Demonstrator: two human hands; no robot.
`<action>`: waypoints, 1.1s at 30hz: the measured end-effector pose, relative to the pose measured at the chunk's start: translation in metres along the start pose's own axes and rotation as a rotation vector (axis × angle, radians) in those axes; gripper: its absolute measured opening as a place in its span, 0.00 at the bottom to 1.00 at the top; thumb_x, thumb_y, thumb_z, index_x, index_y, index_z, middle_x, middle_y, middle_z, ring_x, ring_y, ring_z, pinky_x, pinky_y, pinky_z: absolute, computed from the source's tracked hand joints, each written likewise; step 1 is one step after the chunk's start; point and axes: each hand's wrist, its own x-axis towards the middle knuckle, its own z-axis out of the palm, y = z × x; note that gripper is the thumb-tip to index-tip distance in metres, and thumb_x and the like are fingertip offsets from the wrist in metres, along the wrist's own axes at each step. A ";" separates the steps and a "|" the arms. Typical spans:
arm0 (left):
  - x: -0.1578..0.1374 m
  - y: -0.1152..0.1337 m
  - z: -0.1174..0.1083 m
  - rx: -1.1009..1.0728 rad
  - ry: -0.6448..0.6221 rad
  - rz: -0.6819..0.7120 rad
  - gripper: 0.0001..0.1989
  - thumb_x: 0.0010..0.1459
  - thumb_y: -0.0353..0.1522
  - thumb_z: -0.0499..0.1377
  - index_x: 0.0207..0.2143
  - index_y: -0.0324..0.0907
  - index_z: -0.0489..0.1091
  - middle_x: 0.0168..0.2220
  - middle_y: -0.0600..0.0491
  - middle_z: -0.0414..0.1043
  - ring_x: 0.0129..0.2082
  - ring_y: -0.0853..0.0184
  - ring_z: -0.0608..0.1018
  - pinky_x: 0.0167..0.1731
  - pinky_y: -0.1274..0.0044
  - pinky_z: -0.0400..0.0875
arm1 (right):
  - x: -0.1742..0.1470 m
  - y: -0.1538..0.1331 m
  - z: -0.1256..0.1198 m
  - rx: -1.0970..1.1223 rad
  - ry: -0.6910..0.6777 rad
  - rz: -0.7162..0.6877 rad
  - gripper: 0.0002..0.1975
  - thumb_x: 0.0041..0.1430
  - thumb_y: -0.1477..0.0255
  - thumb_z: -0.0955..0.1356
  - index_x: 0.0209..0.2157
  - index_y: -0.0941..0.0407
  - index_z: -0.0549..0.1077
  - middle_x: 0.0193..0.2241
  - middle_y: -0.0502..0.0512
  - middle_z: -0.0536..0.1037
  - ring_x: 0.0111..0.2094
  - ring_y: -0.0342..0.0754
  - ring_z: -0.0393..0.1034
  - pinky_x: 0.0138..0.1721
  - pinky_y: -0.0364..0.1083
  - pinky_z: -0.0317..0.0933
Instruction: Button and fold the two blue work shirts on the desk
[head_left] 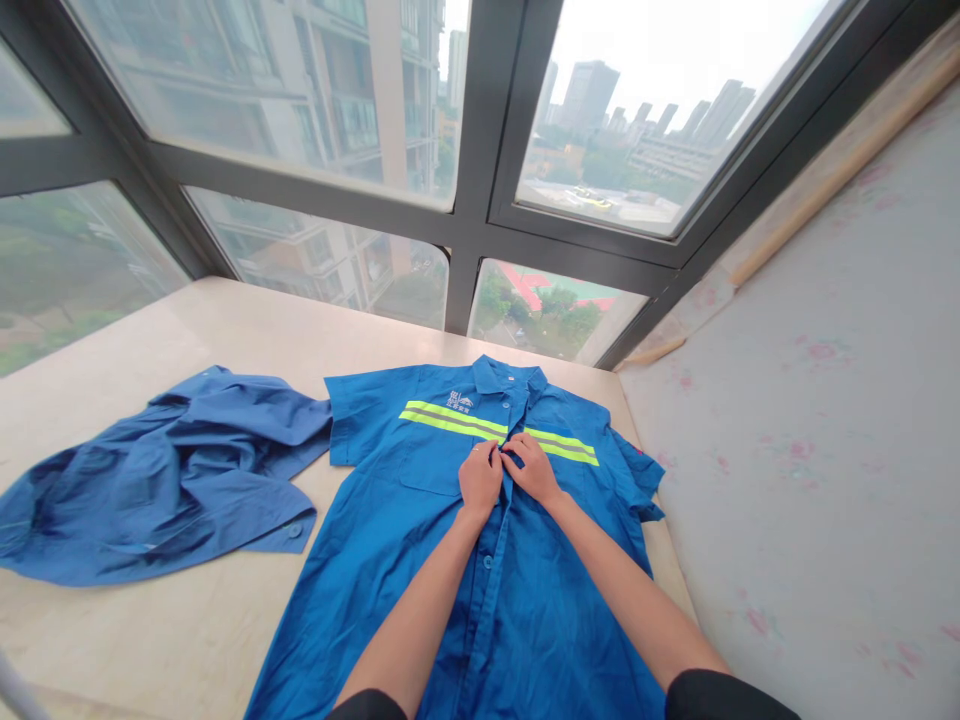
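A blue short-sleeved work shirt (577, 560) lies spread face up, its collar toward the window. Yellow-green reflective tape (450, 420) with a grey stripe crosses its chest, and white print (459, 401) sits above the tape on the left. My left hand (481, 478) pinches the front placket at the tape's height. Close against it, my right hand (531, 468) pinches the other front edge, fingertips nearly meeting. The fingers hide whatever button is between them. A button (487, 562) shows lower on the placket, and another (506, 405) sits near the collar.
Left of the shirt lies a crumpled blue garment (172, 480) on the pale ledge (150, 640), touching the shirt's sleeve. Dark-framed windows (480, 180) rise behind the ledge. A flower-papered wall (825, 450) borders the right side.
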 end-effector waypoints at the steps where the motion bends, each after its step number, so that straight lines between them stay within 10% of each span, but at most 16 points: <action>1: 0.000 0.000 0.000 0.004 0.003 -0.004 0.13 0.64 0.29 0.52 0.47 0.43 0.73 0.45 0.49 0.78 0.44 0.64 0.78 0.44 0.75 0.69 | 0.000 0.000 0.000 -0.003 -0.003 0.004 0.05 0.61 0.72 0.66 0.37 0.53 0.74 0.37 0.58 0.72 0.41 0.53 0.67 0.44 0.52 0.64; 33: -0.001 0.000 -0.001 0.085 0.089 0.071 0.11 0.62 0.27 0.53 0.42 0.43 0.74 0.41 0.49 0.77 0.44 0.62 0.73 0.45 0.73 0.66 | 0.003 -0.001 0.000 -0.015 -0.026 0.018 0.04 0.57 0.76 0.64 0.31 0.53 0.69 0.32 0.55 0.71 0.38 0.52 0.65 0.42 0.50 0.61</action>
